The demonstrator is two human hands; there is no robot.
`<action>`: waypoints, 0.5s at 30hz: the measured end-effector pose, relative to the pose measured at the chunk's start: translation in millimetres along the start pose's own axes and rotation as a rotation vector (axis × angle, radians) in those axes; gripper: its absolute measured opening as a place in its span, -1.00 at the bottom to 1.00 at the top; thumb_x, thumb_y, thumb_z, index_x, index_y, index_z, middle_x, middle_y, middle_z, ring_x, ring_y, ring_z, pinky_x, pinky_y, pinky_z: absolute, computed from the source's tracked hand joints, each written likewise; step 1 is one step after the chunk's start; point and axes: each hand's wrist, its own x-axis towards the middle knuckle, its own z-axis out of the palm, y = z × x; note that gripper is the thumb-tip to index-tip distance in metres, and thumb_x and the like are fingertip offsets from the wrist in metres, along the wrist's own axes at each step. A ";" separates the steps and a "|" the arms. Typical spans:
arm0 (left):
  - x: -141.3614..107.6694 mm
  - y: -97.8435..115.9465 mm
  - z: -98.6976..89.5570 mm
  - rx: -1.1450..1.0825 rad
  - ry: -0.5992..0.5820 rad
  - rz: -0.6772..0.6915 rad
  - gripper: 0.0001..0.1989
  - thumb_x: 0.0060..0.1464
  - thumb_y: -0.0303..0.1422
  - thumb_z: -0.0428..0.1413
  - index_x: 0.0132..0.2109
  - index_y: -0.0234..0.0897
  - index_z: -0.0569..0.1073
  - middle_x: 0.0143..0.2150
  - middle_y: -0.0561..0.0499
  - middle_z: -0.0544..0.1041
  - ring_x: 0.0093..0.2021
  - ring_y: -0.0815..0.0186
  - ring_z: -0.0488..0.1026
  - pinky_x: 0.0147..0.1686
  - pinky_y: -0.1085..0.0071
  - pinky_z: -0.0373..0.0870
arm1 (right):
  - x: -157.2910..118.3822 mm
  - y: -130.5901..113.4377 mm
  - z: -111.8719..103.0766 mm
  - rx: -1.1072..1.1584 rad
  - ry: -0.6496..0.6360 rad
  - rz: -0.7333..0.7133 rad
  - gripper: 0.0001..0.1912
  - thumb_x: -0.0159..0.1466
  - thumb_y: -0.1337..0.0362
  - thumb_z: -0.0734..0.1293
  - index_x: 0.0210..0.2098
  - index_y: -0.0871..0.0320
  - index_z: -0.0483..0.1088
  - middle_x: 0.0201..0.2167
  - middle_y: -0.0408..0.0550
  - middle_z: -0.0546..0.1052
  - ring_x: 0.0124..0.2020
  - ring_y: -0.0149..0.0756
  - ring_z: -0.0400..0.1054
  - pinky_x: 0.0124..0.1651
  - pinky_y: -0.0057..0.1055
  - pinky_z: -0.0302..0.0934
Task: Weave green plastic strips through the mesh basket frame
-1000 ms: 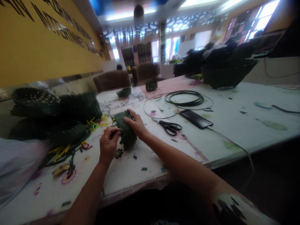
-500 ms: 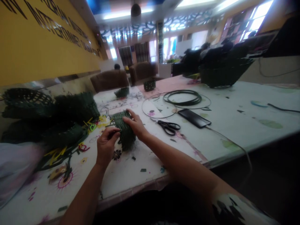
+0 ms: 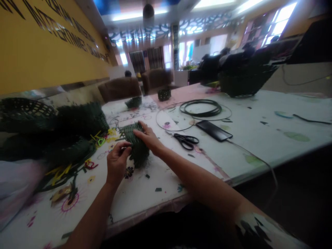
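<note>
A small dark green woven basket (image 3: 140,152) lies on its side on the table, with loose strip ends sticking out at its upper left. My right hand (image 3: 148,136) grips it from above, thumb on the near face and fingers over the top. At the basket's left edge, my left hand (image 3: 118,157) is closed in a pinch, thumb against forefinger; what sits between the fingertips is too small to make out. Right of the basket lie black-handled scissors (image 3: 186,140), blades pointing left.
A phone (image 3: 214,130) with a cable and a coil of green strip (image 3: 201,108) lie beyond the scissors. Large woven baskets (image 3: 81,119) are piled at left, near yellow strips (image 3: 61,173). A big basket (image 3: 245,81) stands at the back right; smaller ones (image 3: 164,94) stand behind.
The whole view has shifted slightly. Both hands keep nearly the same hold and place at the basket, which appears turned a little.
</note>
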 end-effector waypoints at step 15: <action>-3.7 6.7 2.1 0.037 0.124 -0.007 -0.79 0.12 -0.23 0.18 -0.16 -0.26 0.52 -0.32 0.07 0.48 -0.34 0.37 0.35 -0.29 0.47 0.27 | -0.4 -10.1 -17.9 0.082 -0.393 0.008 0.16 -0.06 0.30 0.46 0.46 0.17 -0.09 0.41 0.00 0.16 0.38 -0.05 0.07 0.42 -0.19 -0.07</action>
